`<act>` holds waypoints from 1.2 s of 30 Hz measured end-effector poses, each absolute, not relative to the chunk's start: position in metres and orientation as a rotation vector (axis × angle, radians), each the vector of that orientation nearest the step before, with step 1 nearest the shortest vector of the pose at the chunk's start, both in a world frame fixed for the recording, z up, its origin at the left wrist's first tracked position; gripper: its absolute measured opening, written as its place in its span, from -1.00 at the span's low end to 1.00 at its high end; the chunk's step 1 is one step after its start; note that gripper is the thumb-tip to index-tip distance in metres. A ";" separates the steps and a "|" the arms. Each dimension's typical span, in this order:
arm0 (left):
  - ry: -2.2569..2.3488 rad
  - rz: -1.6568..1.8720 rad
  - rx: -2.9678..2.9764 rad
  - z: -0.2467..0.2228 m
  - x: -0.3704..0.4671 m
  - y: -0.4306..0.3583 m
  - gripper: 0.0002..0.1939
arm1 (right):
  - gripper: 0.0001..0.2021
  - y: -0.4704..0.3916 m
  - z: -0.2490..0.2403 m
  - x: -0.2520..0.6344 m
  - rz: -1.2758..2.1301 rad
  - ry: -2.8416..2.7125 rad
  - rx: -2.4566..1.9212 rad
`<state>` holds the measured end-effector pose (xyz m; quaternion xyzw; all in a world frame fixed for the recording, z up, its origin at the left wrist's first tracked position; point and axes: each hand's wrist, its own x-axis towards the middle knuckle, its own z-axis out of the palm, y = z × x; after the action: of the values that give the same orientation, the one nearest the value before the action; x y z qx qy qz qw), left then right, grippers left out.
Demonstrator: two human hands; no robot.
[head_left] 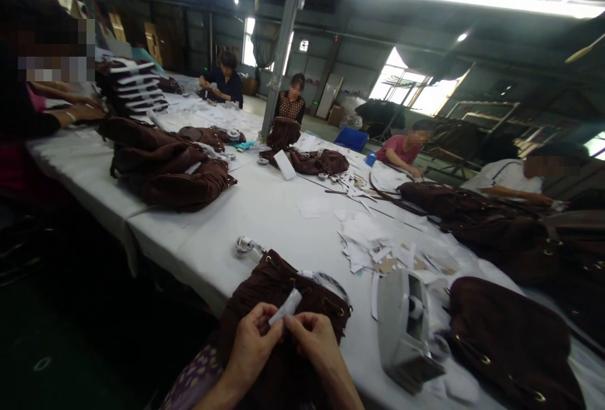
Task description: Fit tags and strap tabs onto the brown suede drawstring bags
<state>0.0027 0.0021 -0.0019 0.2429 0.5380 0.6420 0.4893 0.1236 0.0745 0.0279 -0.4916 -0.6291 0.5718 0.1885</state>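
Low in the middle of the frame, the left hand (pixel 250 344) and the right hand (pixel 316 341) are brought together, fingertips nearly touching. A small white strip, rolled or folded like tape or paper (pixel 285 307), is pinched between them: the left thumb and forefinger are closed on its lower end, and the fingers of the right hand are closed just beside it. Both hands are held over a dark brown gathered fabric bag with metal eyelets (pixel 283 287), which lies at the near edge of a long table covered in white cloth (pixel 265 208) and hangs partly over that edge toward the person.

Just to the right of the bag, a grey plastic tape dispenser (pixel 404 328) is set on the table. Above it, toward the centre right, a scatter of white and tan paper scraps (pixel 373 243) is spread over the cloth. At the lower right, another dark brown bag with eyelets (pixel 510 341) is laid, and more brown bags (pixel 472 208) are heaped behind it. A small metal fitting (pixel 244 246) is seen just beyond the near bag's upper left corner.

At the centre left, a pile of brown bags (pixel 170 167) is stacked. Farther up the table, other people (pixel 404 145) are seated at work, and a grey steel post (pixel 283 45) is seen rising from the table's middle.
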 end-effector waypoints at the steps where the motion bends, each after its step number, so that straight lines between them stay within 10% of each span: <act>1: 1.297 1.567 0.568 -0.001 0.003 0.002 -0.69 | -0.61 0.074 0.028 0.123 1.605 -1.759 -1.393; 36: 0.920 1.344 -0.033 0.019 -0.008 0.004 -0.80 | -0.62 0.057 0.022 0.124 1.809 -1.515 -1.048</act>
<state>-0.0077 0.0041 0.0194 -0.0149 0.4107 0.6001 0.6863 0.1237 0.0566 0.0224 -0.3901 -0.5639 0.6733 0.2765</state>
